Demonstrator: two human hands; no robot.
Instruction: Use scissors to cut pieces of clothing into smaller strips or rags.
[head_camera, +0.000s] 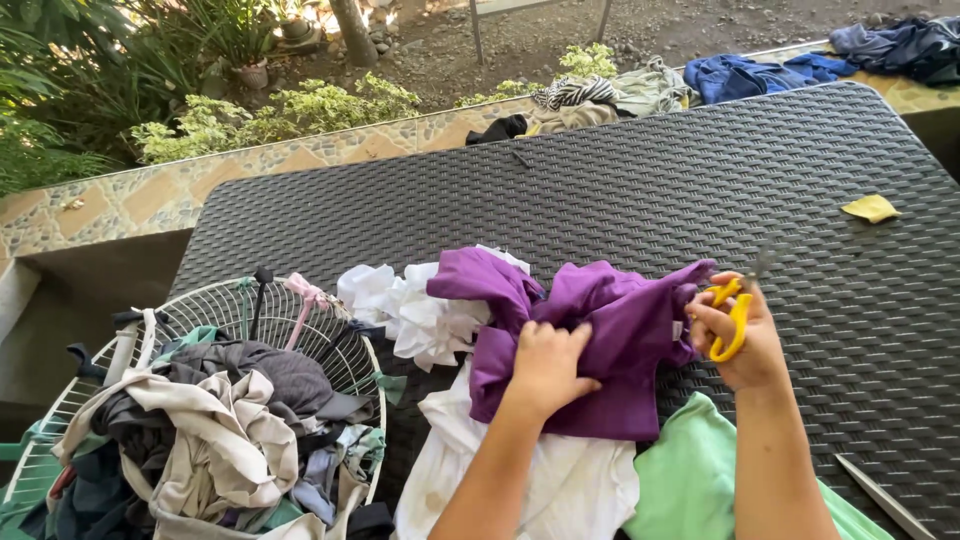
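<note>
Left hand (545, 362) pins the purple garment (590, 345) on the dark woven table (700, 180), fingers clenched in the cloth; right hand (742, 335) grips yellow-handled scissors (735, 310) at its right edge. No finished cut visible, so cutting looks barely started. White cloth (425, 310), green cloth (690, 480) and the full wire basket (230, 420) look untouched.

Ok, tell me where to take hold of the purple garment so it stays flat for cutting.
Grip the purple garment on its broad middle fold, coming from the near side, as the left hand does. The right hand works yellow scissors at its bunched right edge, so keep that side free.
</note>
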